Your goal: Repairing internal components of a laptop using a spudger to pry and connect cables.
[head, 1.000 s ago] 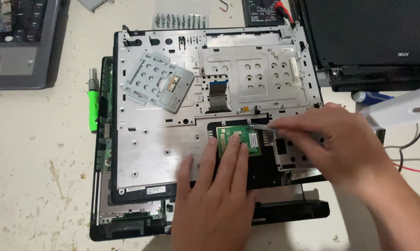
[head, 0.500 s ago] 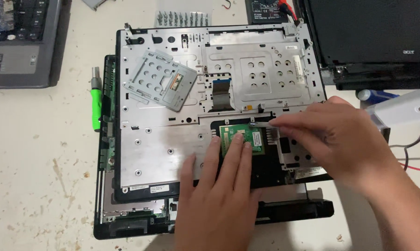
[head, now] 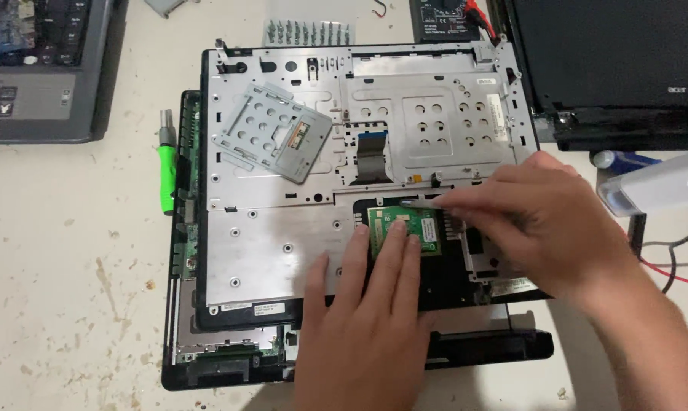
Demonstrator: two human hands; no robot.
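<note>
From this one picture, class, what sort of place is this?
Probably an electronics repair bench: an opened laptop with its metal frame bared, a row of screwdriver bits, a meter, and both hands, left hand and right hand, on a small green circuit board.

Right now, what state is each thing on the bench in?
Laptop shell: opened up, lying flat, metal inner plate exposed.
Green circuit board: sitting in its recess, left hand fingers pressing on it.
Right hand: fingertips pinching at the board's upper edge.
Loose metal bracket: lying tilted on the plate.
Green-handled screwdriver: lying untouched beside the shell.
</note>
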